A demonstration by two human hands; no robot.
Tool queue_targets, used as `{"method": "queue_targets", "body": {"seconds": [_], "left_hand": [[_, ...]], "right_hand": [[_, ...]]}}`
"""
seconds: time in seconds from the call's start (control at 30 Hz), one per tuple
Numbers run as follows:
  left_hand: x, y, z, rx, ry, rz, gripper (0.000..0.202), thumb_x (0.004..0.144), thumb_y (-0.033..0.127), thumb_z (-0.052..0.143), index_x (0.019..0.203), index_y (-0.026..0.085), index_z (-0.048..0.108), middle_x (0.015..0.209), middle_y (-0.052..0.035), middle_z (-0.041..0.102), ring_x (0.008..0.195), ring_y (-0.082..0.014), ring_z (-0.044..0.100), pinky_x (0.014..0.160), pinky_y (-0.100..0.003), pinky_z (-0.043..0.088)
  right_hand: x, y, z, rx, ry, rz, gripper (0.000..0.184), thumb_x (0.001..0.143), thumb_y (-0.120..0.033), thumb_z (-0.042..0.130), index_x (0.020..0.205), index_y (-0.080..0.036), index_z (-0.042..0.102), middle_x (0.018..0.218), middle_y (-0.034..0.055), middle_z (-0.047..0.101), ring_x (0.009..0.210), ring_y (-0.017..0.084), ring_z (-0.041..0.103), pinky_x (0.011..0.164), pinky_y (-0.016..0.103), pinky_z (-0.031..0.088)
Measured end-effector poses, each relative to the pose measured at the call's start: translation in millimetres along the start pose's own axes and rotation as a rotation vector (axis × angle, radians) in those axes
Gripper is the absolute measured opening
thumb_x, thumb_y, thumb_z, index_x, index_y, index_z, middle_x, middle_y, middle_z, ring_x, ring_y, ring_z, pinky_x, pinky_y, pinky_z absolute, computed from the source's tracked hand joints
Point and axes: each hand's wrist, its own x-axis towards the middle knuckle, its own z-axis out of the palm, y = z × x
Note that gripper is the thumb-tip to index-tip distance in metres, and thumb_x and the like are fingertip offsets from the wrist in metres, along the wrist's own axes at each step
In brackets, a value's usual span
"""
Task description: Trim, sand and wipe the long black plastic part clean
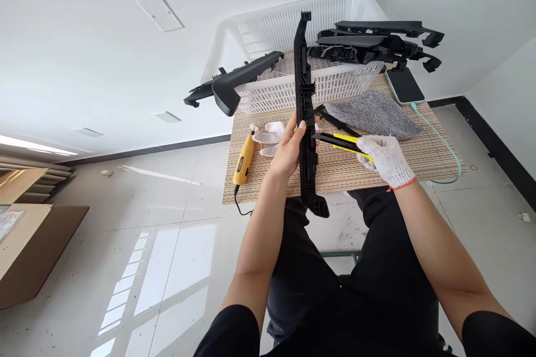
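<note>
My bare left hand (290, 145) is wrapped around the middle of a long black plastic trim piece (309, 178), held upright lengthwise over the table's front edge with its ribbed side showing. In a white knit glove, my right hand (383, 159) grips a yellow and black utility knife (345, 143). The blade end points left and meets the trim's right edge near my left fingers; whether it cuts in cannot be made out. Beyond the knife lies a grey cloth (374, 114). Left of my left hand rests a loose white glove (270, 138), partly hidden.
A white plastic basket (268, 92) stands at the table's back, with several black trim pieces (360, 47) across its rim. A yellow rotary tool (244, 160) lies at the left of the wooden table (268, 178). A phone (405, 86) charges at right. Cardboard box (37, 251) on the floor.
</note>
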Motion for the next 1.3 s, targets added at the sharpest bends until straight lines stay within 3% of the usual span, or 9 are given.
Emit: {"method": "queue_targets", "body": {"seconds": [0.17,0.37,0.47,0.63,0.8,0.9,1.0,1.13,1.3], "left_hand": [[-1,-5,3.1,0.058,-0.042,0.057,0.038,0.104,0.035,0.054,0.141,0.038,0.061,0.129,-0.0024,0.071,0.122,-0.0213,0.066,0.097,-0.033,0.056],[-6,7,0.7,0.033,-0.033,-0.083,0.049,0.096,0.028,0.065,0.143,0.039,0.058,0.134,-0.0026,0.068,0.112,-0.0201,0.069,0.097,-0.035,0.06],[-10,14,-5.9,0.044,-0.09,-0.128,0.058,0.092,0.023,0.07,0.146,0.04,0.055,0.133,-0.0026,0.069,0.11,-0.0206,0.07,0.097,-0.037,0.061],[-13,17,-19.5,0.101,-0.224,-0.136,0.061,0.091,0.026,0.072,0.148,0.038,0.054,0.138,-0.0056,0.065,0.126,-0.0272,0.064,0.1,-0.041,0.06],[-12,13,-34.5,0.176,-0.383,-0.115,0.081,0.089,0.025,0.074,0.158,0.043,0.035,0.149,-0.006,0.057,0.133,-0.0317,0.06,0.11,-0.05,0.052],[-10,9,-39.1,0.206,-0.418,-0.083,0.091,0.086,0.024,0.079,0.16,0.043,0.03,0.142,-0.0057,0.063,0.128,-0.0297,0.065,0.115,-0.051,0.047],[-9,6,-38.0,0.227,-0.389,-0.057,0.08,0.085,0.027,0.08,0.155,0.036,0.042,0.129,-0.0058,0.069,0.12,-0.0283,0.07,0.11,-0.047,0.051],[-8,7,-32.6,0.224,-0.339,-0.064,0.052,0.085,0.033,0.08,0.133,0.024,0.062,0.114,-0.007,0.074,0.112,-0.0275,0.072,0.094,-0.038,0.059],[-9,5,-26.1,0.192,-0.259,-0.112,0.039,0.085,0.043,0.079,0.114,0.019,0.067,0.103,-0.0074,0.075,0.104,-0.026,0.073,0.077,-0.031,0.061]], "right_hand": [[2,7,1,-0.019,0.039,-0.045,0.024,0.073,-0.037,0.079,0.078,-0.014,0.072,0.055,0.0019,0.057,0.045,0.01,0.052,0.034,0.018,0.033],[3,12,1,-0.028,0.062,-0.093,0.026,0.075,-0.04,0.078,0.076,-0.015,0.072,0.057,0.0011,0.056,0.046,0.01,0.051,0.034,0.019,0.033],[3,11,1,-0.033,0.065,-0.093,0.027,0.075,-0.041,0.078,0.078,-0.015,0.073,0.057,0.0015,0.057,0.046,0.01,0.051,0.035,0.019,0.034],[1,8,2,-0.005,0.077,-0.051,0.027,0.074,-0.04,0.079,0.079,-0.014,0.072,0.057,0.0014,0.057,0.046,0.01,0.052,0.035,0.018,0.034],[1,8,3,0.007,0.077,-0.053,0.028,0.074,-0.04,0.079,0.078,-0.013,0.072,0.055,0.0006,0.056,0.045,0.01,0.051,0.034,0.018,0.033],[0,7,3,0.012,0.081,-0.051,0.029,0.073,-0.04,0.08,0.077,-0.013,0.071,0.055,0.0008,0.056,0.045,0.01,0.053,0.035,0.018,0.033],[0,6,3,0.003,0.085,-0.047,0.027,0.074,-0.039,0.08,0.074,-0.013,0.071,0.053,0.0007,0.055,0.046,0.01,0.053,0.034,0.017,0.033],[1,8,3,0.01,0.073,-0.038,0.026,0.074,-0.038,0.08,0.078,-0.013,0.072,0.055,0.0012,0.057,0.045,0.01,0.053,0.035,0.017,0.033],[3,11,2,0.039,0.084,-0.033,0.029,0.072,-0.04,0.082,0.077,-0.014,0.071,0.056,0.0016,0.058,0.044,0.009,0.051,0.035,0.018,0.032]]}}
